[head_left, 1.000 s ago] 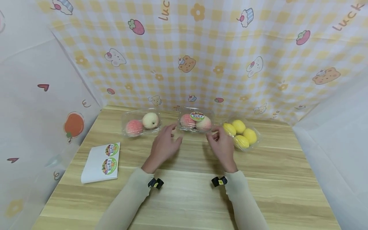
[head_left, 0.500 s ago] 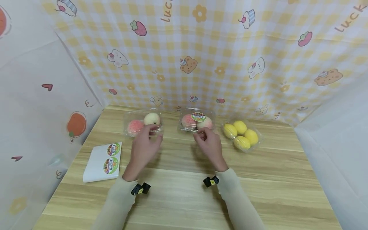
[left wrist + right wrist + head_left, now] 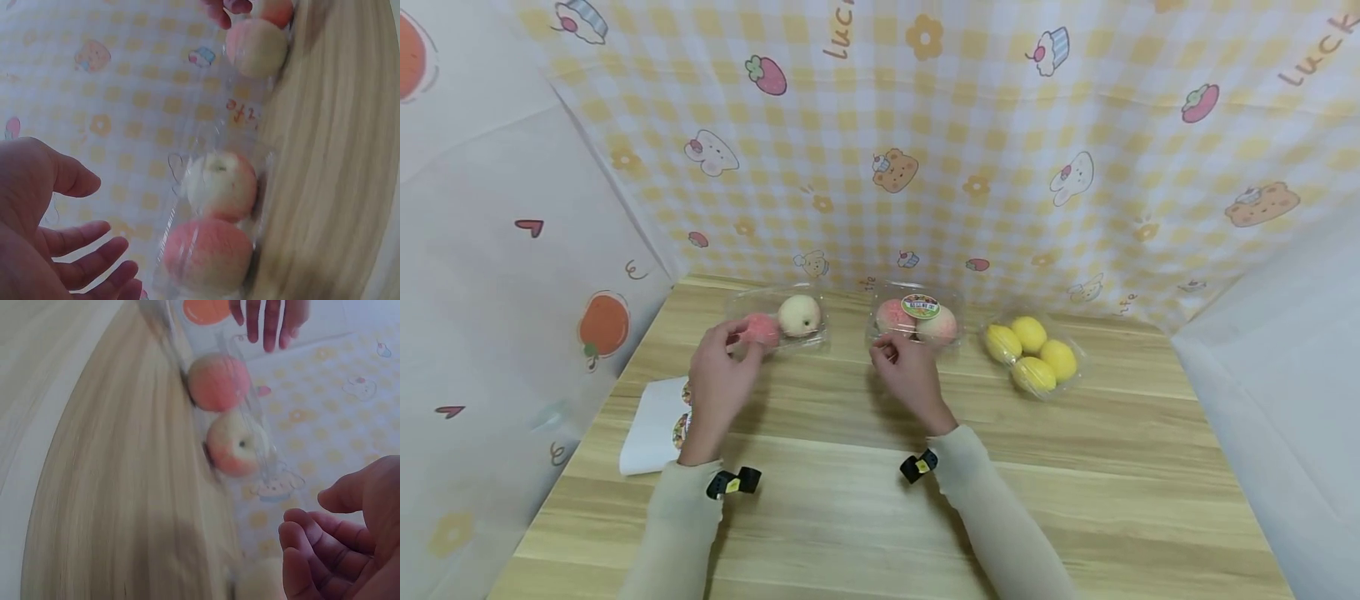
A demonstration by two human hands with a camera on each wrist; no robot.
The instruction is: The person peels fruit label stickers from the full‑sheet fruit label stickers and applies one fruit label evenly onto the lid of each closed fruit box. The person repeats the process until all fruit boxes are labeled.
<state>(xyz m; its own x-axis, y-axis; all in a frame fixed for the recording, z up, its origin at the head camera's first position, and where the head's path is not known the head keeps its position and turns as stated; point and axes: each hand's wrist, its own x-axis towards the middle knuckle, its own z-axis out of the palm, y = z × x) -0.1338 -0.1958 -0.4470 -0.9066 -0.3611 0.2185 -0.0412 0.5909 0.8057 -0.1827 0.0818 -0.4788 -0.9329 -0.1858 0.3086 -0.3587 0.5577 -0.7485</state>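
My left hand [image 3: 721,379] hovers by the left end of a clear plastic box [image 3: 827,333], overlapping its edge in the head view. Two peaches lie inside: a pink peach [image 3: 762,332] and a pale peach [image 3: 799,316]. In the left wrist view the left hand [image 3: 69,231] holds nothing, its thumb and fingers spread apart. Just in front of the middle box is my right hand [image 3: 912,375]; in the right wrist view that right hand [image 3: 340,534] has loosely bent fingers and nothing in them. The middle box holds two peaches and carries an oval fruit sticker [image 3: 921,307].
A white sheet [image 3: 643,433] with oval stickers lies at the left, partly covered by my left hand. To the right stands a clear box with several lemons [image 3: 1034,375]. A checked cloth [image 3: 850,208] hangs behind the wooden table [image 3: 1112,467].
Both hands have moved left. The left hand has gone from beside the middle box to the far end of the left one; the right hand has come from beside the lemons to the middle box.
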